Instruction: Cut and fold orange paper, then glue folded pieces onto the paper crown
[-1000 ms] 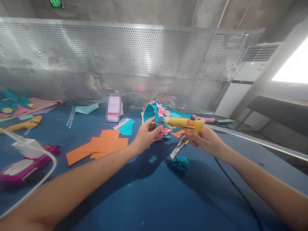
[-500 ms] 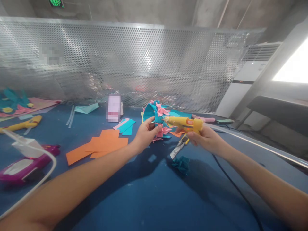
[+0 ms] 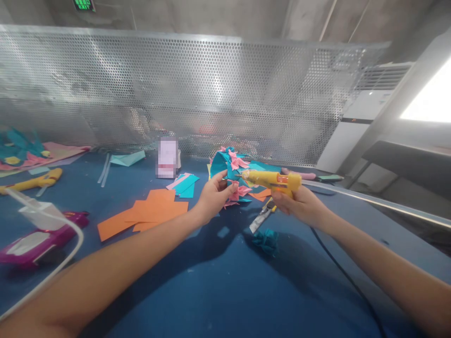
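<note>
My left hand pinches the near side of a blue paper craft, a curved ring-like piece with pink folded-paper flowers on it. A yellow hot glue gun is gripped in my right hand, its nozzle pointing left at the blue paper, at or very close to its surface. Whether glue is coming out is too small to tell. Beneath the gun lies a utility knife, beside a crumpled teal paper piece. The far side of the craft is hidden.
Orange paper sheets and blue strips lie left of my hands. Further left are a magenta power strip with a white cable and another yellow glue gun. A perforated metal screen closes off the back. The gun's black cord trails right.
The glue gun in my right hand has turned slightly and its body has shifted a little right. My left hand and the paper craft stay almost still.
</note>
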`<state>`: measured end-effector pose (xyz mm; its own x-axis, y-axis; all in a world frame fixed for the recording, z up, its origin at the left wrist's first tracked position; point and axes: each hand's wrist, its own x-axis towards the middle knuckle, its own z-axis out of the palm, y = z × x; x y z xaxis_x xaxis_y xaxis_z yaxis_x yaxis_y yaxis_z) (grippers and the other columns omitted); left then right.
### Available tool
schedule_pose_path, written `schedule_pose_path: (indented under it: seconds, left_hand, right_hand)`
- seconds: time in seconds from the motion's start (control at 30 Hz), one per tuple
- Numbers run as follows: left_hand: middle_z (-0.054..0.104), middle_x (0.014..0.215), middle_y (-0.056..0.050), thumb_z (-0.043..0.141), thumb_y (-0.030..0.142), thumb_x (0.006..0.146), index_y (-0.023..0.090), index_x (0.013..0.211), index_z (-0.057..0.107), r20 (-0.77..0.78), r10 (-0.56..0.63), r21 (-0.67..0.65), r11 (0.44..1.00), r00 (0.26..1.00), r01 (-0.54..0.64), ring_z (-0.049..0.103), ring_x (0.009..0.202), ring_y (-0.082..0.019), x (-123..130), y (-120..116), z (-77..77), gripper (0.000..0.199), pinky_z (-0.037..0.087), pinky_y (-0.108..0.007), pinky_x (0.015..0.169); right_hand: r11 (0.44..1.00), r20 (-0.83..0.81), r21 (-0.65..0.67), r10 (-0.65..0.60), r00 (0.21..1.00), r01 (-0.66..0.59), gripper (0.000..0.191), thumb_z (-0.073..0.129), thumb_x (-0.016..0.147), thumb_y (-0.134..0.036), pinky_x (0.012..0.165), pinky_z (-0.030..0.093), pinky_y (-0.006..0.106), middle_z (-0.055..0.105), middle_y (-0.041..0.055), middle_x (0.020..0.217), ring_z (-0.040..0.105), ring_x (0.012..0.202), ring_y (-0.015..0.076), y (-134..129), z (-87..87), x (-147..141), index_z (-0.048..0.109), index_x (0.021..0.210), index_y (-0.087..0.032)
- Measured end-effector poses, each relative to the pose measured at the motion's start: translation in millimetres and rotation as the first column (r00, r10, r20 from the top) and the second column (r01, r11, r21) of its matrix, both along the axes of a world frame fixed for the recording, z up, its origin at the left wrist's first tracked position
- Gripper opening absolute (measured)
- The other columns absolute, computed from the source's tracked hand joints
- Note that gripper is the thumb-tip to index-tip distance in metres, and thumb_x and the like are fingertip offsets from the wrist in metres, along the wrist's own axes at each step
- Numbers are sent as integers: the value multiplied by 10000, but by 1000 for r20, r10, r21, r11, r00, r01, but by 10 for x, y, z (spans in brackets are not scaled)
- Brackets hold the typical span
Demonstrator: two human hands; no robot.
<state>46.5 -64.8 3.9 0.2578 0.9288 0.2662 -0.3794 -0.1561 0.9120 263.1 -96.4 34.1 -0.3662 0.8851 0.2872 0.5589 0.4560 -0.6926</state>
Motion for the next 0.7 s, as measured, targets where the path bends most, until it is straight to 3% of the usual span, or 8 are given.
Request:
schedule_pose_path:
  seconds: [0.17, 0.4, 0.53, 0.7]
  left_hand:
    - [641, 763, 18, 719, 221, 693, 159, 1105, 559, 6, -15, 17, 1000, 1000, 15, 570, 701, -91, 0, 13, -25, 446, 431, -235, 690]
    - [646, 754, 18, 711, 191, 697, 142, 1158, 532, 10, 6, -11, 1000, 1000, -6, 571, 696, -89, 1, 2, -4, 497, 434, -238, 690]
    - [650, 752, 14, 692, 156, 712, 127, 1236, 467, 4, 40, -66, 997, 999, -40, 580, 707, -92, 0, -27, 27, 571, 442, -241, 695]
    - [651, 753, 17, 723, 187, 688, 144, 1169, 524, 7, 23, -51, 998, 1000, -23, 585, 701, -95, 2, -25, 24, 522, 444, -241, 689]
  right_hand:
    - [997, 42, 77, -34, 999, 30, 556, 419, 782, -700, 411, 305, 250, 407, -25, 428, 383, 403, 97, -13, 13, -17, 411, 528, -205]
    - [994, 35, 90, -62, 997, 59, 553, 425, 780, -698, 402, 299, 247, 415, -25, 427, 389, 408, 101, 19, -28, 16, 451, 547, -198]
    - [997, 1, 64, -45, 999, 45, 545, 436, 777, -696, 400, 306, 244, 414, -34, 447, 379, 409, 98, 20, -22, 24, 538, 643, -177]
    - [994, 18, 76, -85, 996, 83, 642, 423, 757, -729, 420, 340, 262, 398, -36, 447, 394, 415, 113, -1, 9, 20, 665, 834, -140]
